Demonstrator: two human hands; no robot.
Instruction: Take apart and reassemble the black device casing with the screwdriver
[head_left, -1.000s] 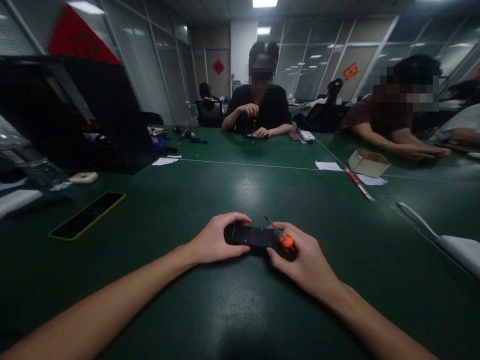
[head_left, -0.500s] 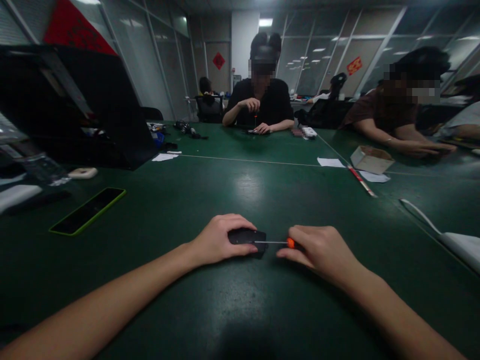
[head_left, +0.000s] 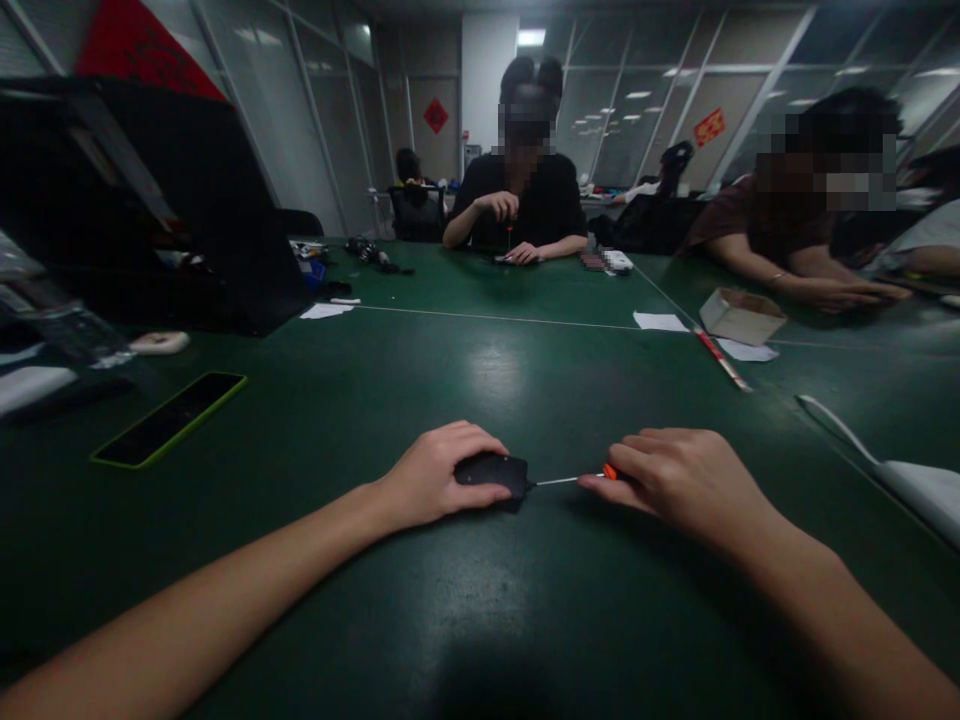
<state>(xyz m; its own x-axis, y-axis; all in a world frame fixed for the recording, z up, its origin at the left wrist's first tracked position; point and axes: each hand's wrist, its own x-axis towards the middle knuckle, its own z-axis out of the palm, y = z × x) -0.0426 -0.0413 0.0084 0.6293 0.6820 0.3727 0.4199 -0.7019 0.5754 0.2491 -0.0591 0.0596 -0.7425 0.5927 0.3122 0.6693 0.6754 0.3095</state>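
- Since 1 second ago, the screwdriver (head_left: 574, 479) has swung flat, tip at the black device's (head_left: 491, 470) right end.
- Left hand (head_left: 435, 475) pins the device to the counter (head_left: 480, 380); right hand (head_left: 675, 480) pinches the screwdriver's orange handle.

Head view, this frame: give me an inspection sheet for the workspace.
Surface: dark green table, glare patch mid-table.
Job's things: small black phone-like device; orange-handled thin-shaft screwdriver, tip at the device's right end.
Clutter: green-edged phone, small cardboard box, paper slips.
Hands: left hand grips the device; right hand pinches the screwdriver.
Cables: nothing seen.
Surroundings: other people seated across, glass partitions.
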